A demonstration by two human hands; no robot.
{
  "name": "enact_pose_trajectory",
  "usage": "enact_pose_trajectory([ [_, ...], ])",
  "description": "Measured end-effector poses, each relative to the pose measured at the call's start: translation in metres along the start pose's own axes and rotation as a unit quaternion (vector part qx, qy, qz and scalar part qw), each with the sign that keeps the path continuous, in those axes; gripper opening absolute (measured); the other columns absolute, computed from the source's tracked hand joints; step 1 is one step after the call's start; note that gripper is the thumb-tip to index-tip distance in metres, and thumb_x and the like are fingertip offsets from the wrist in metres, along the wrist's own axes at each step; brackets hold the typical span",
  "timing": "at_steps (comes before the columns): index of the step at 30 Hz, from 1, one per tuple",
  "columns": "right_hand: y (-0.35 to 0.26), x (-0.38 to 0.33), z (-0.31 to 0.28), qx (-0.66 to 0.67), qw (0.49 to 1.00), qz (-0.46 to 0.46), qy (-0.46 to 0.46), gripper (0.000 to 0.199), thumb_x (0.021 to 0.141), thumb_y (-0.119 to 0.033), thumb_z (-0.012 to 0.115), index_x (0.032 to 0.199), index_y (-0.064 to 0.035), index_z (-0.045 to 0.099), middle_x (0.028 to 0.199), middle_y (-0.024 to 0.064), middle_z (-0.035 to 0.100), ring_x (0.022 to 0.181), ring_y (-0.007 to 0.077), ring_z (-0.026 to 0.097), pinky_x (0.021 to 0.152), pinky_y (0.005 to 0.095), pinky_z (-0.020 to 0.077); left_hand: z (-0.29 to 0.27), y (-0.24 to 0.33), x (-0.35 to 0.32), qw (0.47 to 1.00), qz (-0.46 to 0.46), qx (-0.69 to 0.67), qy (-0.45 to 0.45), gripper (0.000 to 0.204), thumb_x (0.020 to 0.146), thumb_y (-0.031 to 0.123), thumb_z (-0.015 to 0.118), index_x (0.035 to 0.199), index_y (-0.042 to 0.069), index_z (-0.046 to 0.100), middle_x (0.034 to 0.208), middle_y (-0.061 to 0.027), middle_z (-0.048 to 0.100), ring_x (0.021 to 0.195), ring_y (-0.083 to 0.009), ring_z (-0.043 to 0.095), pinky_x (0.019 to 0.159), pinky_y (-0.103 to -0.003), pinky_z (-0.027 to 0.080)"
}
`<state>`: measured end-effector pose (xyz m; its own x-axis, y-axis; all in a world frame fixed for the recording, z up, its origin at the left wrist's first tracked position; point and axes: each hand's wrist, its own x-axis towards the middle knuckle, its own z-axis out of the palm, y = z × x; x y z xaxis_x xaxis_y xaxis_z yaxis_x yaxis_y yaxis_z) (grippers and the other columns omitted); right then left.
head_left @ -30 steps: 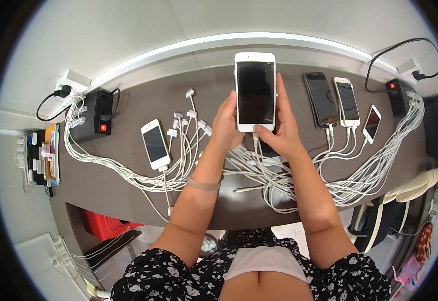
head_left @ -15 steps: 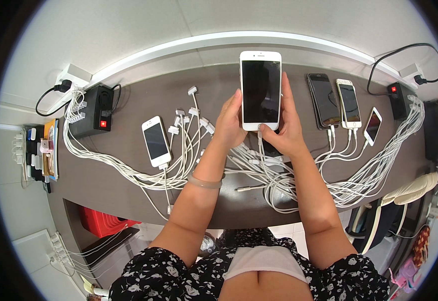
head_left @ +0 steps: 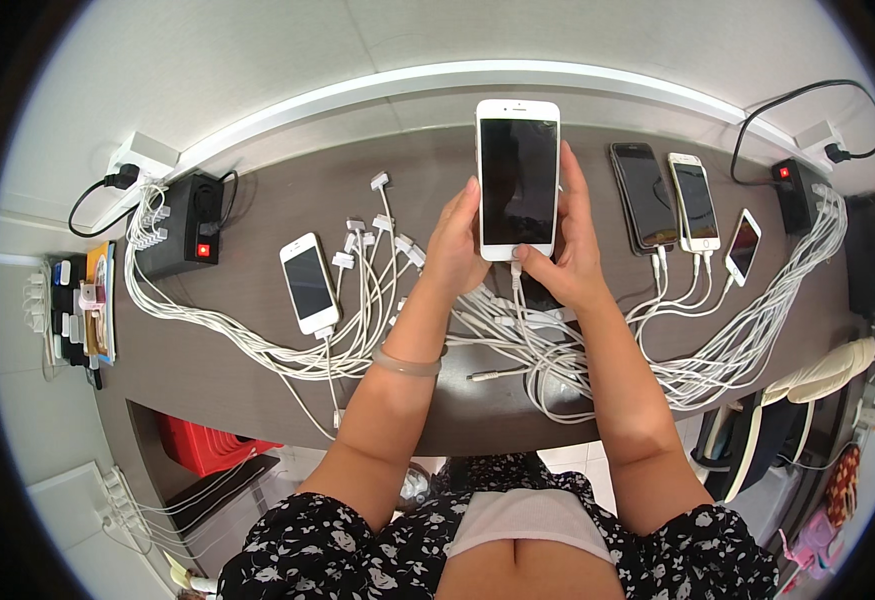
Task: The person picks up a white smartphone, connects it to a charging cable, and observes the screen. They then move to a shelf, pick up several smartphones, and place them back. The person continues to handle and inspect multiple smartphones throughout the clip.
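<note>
Head view: the white smartphone (head_left: 518, 185) is held up above the desk, in front of my chest, its long axis running almost straight away from me, the earpiece end toward the wall (head_left: 437, 40), the home-button end toward me, and its dark screen facing up. A white charging cable (head_left: 516, 278) meets its lower edge. The dark brown desk (head_left: 267, 210) carries a smaller white phone (head_left: 310, 283) on the left, lying slightly askew with a cable at its near end, beside a spread of wide white connectors (head_left: 382, 222). On the right lie a black smartphone (head_left: 643, 195), a gold-and-white phone (head_left: 694, 200) and a small white phone (head_left: 744, 246), all cabled. A black charging box (head_left: 182, 225) with a red switch stands at the left, a second black box (head_left: 793, 195) at the right. My left hand (head_left: 455, 245) curls narrowly round the phone's left side, thumb along the edge; my right hand (head_left: 575, 255) grips the opposite side, thumb at the home button, its fingers partly hidden behind the phone.
</note>
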<state>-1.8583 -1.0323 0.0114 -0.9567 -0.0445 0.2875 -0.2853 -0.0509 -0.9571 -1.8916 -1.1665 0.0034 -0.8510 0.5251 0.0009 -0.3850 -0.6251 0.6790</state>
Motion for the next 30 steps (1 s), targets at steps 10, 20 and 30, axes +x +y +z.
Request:
enact_pose_trajectory([
  [10,-0.006,-0.001,0.001,0.065,0.997,0.028,0.018,0.089,0.065,0.002,0.057,0.139,-0.0072,0.009,0.1,0.0089,0.057,0.09,0.0144,0.056,0.079,0.0273,0.0441,0.001,-0.001,0.0,1.0,-0.004,0.006,-0.023,0.05,0.095,0.038,0.023,0.124,0.001,0.039,0.111,-0.0171,0.054,0.098,-0.0277,0.057,0.084,-0.04,0.048],
  [20,-0.011,-0.002,0.002,0.087,0.994,0.059,0.026,0.087,0.066,0.001,0.057,0.139,-0.0073,0.01,0.1,0.0086,0.057,0.089,0.0141,0.055,0.079,0.0267,0.0433,0.002,-0.001,0.0,0.999,0.014,0.027,-0.035,0.052,0.095,0.04,0.023,0.124,-0.001,0.038,0.111,-0.0181,0.054,0.098,-0.0278,0.057,0.084,-0.039,0.049],
  [30,-0.002,-0.003,0.005,0.027,0.999,0.004,0.03,0.09,0.066,-0.002,0.058,0.14,-0.0065,0.007,0.103,0.0103,0.053,0.094,0.016,0.053,0.081,0.0281,0.0424,0.002,-0.002,0.0,1.0,0.003,0.026,0.004,0.05,0.096,0.037,0.022,0.124,0.0,0.039,0.113,-0.0161,0.053,0.099,-0.026,0.057,0.084,-0.039,0.049],
])
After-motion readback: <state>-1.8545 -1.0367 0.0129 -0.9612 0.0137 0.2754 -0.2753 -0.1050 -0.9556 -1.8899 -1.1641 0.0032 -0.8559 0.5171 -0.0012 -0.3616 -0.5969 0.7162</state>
